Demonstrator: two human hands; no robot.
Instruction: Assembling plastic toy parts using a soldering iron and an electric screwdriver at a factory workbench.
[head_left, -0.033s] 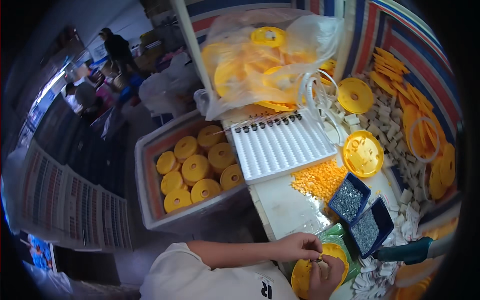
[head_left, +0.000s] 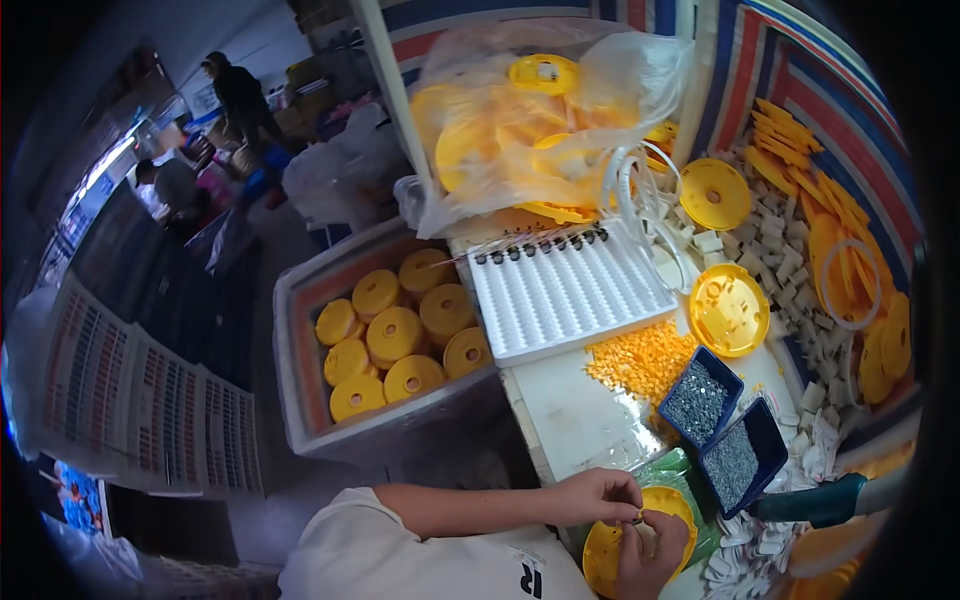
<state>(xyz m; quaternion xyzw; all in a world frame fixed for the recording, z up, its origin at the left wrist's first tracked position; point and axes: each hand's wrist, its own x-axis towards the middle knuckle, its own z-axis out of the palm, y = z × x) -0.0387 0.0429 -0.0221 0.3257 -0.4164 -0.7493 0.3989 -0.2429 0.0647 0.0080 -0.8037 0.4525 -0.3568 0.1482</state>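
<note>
Low in the view, a round yellow plastic cover (head_left: 603, 556) lies under my hands on a green bag (head_left: 660, 470). Thumb and fingers of my left hand (head_left: 598, 496) are pinched together above the cover's far side. My right hand (head_left: 655, 552) is closed too, its thumb and curled finger meeting the left fingertips. Something small sits where the fingertips meet, too tiny to name. Just right of them stand two dark blue trays of small metal pieces, a farther tray (head_left: 702, 397) and a nearer tray (head_left: 741, 463).
Orange plastic bits (head_left: 640, 360) lie beside a white ridged tray (head_left: 572, 290). Another yellow cover (head_left: 729, 310) is near white blocks (head_left: 775, 245). Left of the table, a foam box (head_left: 300, 395) holds several yellow reels (head_left: 394, 334). A dark green handle (head_left: 815, 503) juts in at right.
</note>
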